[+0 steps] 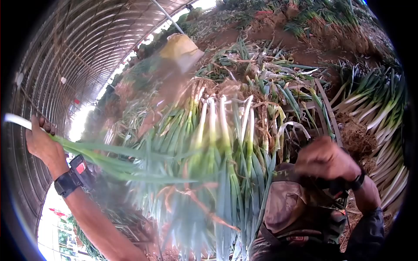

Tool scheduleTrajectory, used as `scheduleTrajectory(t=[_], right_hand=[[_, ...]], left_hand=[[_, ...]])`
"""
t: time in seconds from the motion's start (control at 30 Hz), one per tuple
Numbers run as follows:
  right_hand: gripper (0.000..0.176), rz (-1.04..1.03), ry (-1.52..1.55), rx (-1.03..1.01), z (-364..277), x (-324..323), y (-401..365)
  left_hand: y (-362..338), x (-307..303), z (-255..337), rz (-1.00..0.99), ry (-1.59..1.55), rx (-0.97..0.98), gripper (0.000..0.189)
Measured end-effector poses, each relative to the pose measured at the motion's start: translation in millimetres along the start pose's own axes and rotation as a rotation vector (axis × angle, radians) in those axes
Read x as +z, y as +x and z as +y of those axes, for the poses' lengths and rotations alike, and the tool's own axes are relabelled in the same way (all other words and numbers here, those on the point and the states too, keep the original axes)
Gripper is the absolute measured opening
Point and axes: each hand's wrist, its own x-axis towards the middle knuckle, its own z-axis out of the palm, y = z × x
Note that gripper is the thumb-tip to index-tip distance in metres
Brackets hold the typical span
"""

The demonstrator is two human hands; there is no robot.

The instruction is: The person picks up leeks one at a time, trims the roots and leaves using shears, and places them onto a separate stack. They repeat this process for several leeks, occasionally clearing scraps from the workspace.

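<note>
My left hand [45, 141] is raised at the far left, its fingers wrapped around the pale lower stalk of a green onion [21, 121]. The onion's long green leaves stretch right past my wrist and smear with motion. Before me lies a layer of green onions [212, 126], white stalks at the far end and leaves toward me. My right hand [324, 158] is curled in front of my body, above my lap and right of that layer. It is blurred, and whatever its fingers may hold is hidden.
At the right is a large pile of green onions [387, 117] with roots [357, 137]. Loose trimmings [261, 65] lie beyond the layer. A blurred yellow-white object [182, 50] stands farther back. More bunches [324, 19] lie on the soil, under an arched roof [93, 30].
</note>
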Motion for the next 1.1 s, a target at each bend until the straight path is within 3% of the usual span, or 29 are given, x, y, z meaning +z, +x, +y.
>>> scheduleTrajectory(t=[0.1, 0.17, 0.23, 0.3, 0.37, 0.43, 0.5, 0.57, 0.6, 0.63, 0.67, 0.73, 0.83, 0.97, 1.07, 1.1], right_hand=[[0.027, 0.284, -0.125, 0.003, -14, -29, 22], [0.03, 0.455, -0.103, 0.215, -34, -44, 41], [0.03, 0.633, 0.047, 0.117, -15, -73, 58], [0.029, 0.663, 0.022, 0.093, -18, -99, 83], [0.027, 0.669, 0.007, 0.121, -17, -124, 103], [0.026, 0.65, -0.013, 0.2, 1, -151, 118], [0.023, 0.556, -0.173, 0.2, 31, -176, 132], [0.025, 0.426, -0.313, 0.401, 28, -179, 130], [0.03, 0.359, -0.392, 0.496, 29, -180, 130], [0.033, 0.307, -0.484, 0.593, 38, -183, 131], [0.032, 0.282, -0.499, 0.663, 41, -182, 127], [0.031, 0.218, -0.531, 0.807, 46, -179, 117], [0.027, 0.093, -0.646, 0.767, 52, -181, 106], [0.021, 0.161, -0.698, 0.766, 71, -179, 102], [0.022, -0.294, -1.536, 0.319, 124, -206, 98], [0.024, -0.302, -1.619, 0.214, 131, -209, 98]], left_hand=[[10, -8, 7, -0.135, 0.303, 0.212, 0.03], [12, -9, 24, -0.134, 0.602, 0.411, 0.037], [21, -17, 23, -0.195, 0.71, 0.613, 0.04], [49, -39, -9, -0.258, 0.918, 0.767, 0.039], [40, -58, -29, -0.297, 1.033, 0.66, 0.037], [10, -90, -43, -0.553, 1.072, 0.251, 0.035], [-32, -144, -101, -0.65, 0.881, 0.313, 0.034], [-89, -192, -124, -0.738, 0.916, -0.068, 0.029], [-117, -215, -138, -0.787, 0.977, -0.159, 0.024], [-140, -272, -198, -0.802, 1.066, -0.057, 0.021], [-176, -286, -204, -0.851, 1.093, -0.116, 0.021], [-265, -264, -177, -0.968, 1.07, -0.228, 0.021], [-377, -179, -120, -1.156, 0.865, -0.256, 0.021], [-477, -79, -54, -1.346, 0.586, -0.237, 0.02], [-518, -42, -36, -1.397, 0.502, -0.245, 0.02], [-525, -33, -35, -1.405, 0.494, -0.251, 0.02]])
